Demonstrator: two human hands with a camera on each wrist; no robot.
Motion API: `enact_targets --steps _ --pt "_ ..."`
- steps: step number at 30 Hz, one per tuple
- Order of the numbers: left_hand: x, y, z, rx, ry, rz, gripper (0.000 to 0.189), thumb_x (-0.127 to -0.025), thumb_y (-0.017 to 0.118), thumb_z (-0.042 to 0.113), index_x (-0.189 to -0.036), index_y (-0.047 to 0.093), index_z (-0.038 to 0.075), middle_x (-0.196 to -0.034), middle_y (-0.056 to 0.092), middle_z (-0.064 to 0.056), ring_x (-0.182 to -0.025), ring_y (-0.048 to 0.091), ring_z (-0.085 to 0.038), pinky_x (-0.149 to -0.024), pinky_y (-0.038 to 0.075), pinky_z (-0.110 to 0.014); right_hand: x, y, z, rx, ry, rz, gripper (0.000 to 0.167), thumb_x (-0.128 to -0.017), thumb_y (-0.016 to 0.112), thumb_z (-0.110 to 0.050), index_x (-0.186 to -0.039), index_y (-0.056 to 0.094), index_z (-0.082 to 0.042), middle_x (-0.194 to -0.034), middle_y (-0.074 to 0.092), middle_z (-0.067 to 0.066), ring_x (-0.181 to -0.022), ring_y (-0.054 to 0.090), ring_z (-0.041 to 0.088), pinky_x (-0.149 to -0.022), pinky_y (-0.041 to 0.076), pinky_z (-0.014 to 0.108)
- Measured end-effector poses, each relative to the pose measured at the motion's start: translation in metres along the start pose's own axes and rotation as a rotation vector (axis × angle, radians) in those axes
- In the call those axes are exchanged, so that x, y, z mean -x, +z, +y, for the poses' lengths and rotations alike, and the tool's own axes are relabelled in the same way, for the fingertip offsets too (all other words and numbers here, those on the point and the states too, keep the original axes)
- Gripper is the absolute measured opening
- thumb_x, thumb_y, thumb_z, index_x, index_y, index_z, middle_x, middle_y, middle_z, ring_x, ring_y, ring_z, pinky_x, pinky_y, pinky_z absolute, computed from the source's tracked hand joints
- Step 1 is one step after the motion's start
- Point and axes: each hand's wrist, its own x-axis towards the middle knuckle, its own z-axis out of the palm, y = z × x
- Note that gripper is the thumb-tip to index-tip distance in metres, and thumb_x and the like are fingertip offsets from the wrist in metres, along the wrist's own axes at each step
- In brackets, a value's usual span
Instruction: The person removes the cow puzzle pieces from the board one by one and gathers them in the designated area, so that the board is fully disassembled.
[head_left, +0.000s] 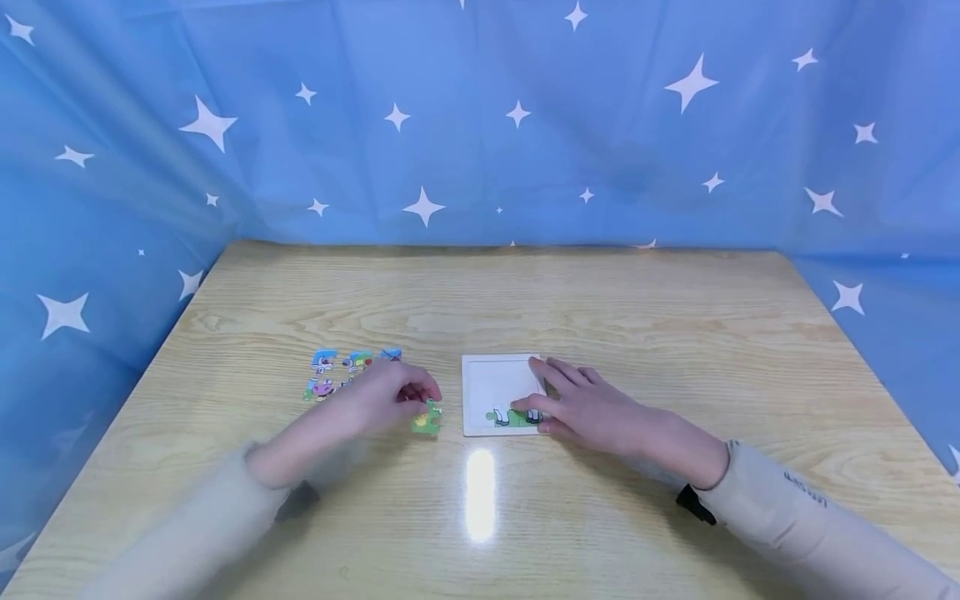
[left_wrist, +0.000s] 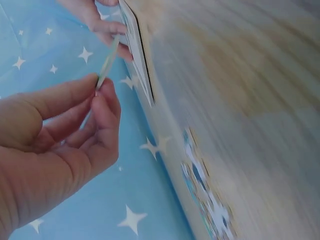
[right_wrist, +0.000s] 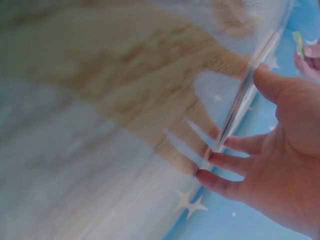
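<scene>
My left hand (head_left: 378, 393) pinches a green jigsaw puzzle piece (head_left: 428, 420) between thumb and fingers, just left of the white puzzle tray (head_left: 486, 379). Seen edge-on in the left wrist view, the thin piece (left_wrist: 107, 65) stands above the table. In the tray's lower right lie joined green pieces (head_left: 513, 417) with a picture on them. My right hand (head_left: 596, 410) rests spread over the tray's right side, its thumb by those pieces. From the right wrist, its fingertips (right_wrist: 202, 175) are along the tray's edge (right_wrist: 239, 107).
Several loose puzzle pieces (head_left: 322, 388) lie left of the tray, partly covered by the left hand. The pale wooden table (head_left: 525, 300) shines with a light reflection in front of the tray. A blue star-patterned cloth (head_left: 480, 125) hangs behind the table and at its sides.
</scene>
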Motion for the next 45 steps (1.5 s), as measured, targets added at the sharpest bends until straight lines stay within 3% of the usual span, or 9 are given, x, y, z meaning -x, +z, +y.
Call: enact_targets --steps 5,14,21,27,38,45 --pt "0.008 -0.007 -0.011 -0.014 0.038 -0.042 0.015 -0.089 0.071 -0.01 -0.099 0.072 0.002 -0.087 0.069 0.002 -0.079 0.064 -0.009 -0.075 0.055 -0.025 0.002 -0.001 0.0 -0.006 0.009 -0.018 0.04 -0.105 0.06 -0.026 -0.144 0.056 -0.028 -0.158 0.033 0.029 -0.144 0.033 0.048 -0.101 0.041 0.067" --pt "0.026 -0.028 -0.025 -0.02 0.023 -0.08 0.017 -0.088 0.072 -0.007 -0.098 0.072 0.007 -0.086 0.067 0.005 -0.08 0.064 -0.008 -0.075 0.056 -0.026 0.0 -0.002 -0.001 -0.016 0.007 -0.025 0.039 -0.106 0.058 -0.025 -0.145 0.054 -0.027 -0.159 0.03 0.029 -0.145 0.032 0.048 -0.102 0.04 0.067" --pt "0.038 -0.044 -0.036 0.007 0.038 -0.129 0.017 -0.089 0.073 -0.008 -0.098 0.071 0.007 -0.088 0.068 -0.003 -0.082 0.062 -0.01 -0.074 0.055 -0.026 -0.002 -0.003 0.0 0.002 0.009 -0.042 0.04 -0.106 0.058 -0.026 -0.146 0.054 -0.027 -0.16 0.03 0.029 -0.145 0.032 0.048 -0.102 0.04 0.068" --pt "0.041 -0.053 -0.036 -0.007 0.032 -0.168 0.015 -0.091 0.073 -0.005 -0.098 0.073 0.009 -0.091 0.067 0.005 -0.084 0.062 -0.01 -0.076 0.055 -0.027 0.0 -0.003 0.001 -0.017 0.009 -0.03 0.039 -0.106 0.059 -0.025 -0.145 0.055 -0.027 -0.159 0.031 0.029 -0.145 0.032 0.049 -0.102 0.04 0.067" --pt "0.053 -0.065 -0.048 0.008 -0.059 -0.226 0.013 -0.092 0.071 -0.003 -0.098 0.071 0.009 -0.092 0.067 0.006 -0.083 0.062 -0.011 -0.075 0.054 -0.028 0.001 -0.003 0.001 -0.009 -0.003 -0.019 0.04 -0.105 0.06 -0.024 -0.145 0.055 -0.026 -0.158 0.031 0.03 -0.144 0.033 0.05 -0.1 0.041 0.068" --pt "0.063 -0.072 -0.06 0.004 -0.081 -0.235 0.013 -0.092 0.072 -0.002 -0.097 0.07 0.009 -0.091 0.066 0.005 -0.082 0.061 -0.01 -0.073 0.054 -0.027 0.001 -0.002 0.001 -0.025 -0.004 -0.024 0.04 -0.106 0.058 -0.024 -0.146 0.054 -0.027 -0.159 0.03 0.03 -0.144 0.032 0.05 -0.101 0.04 0.069"
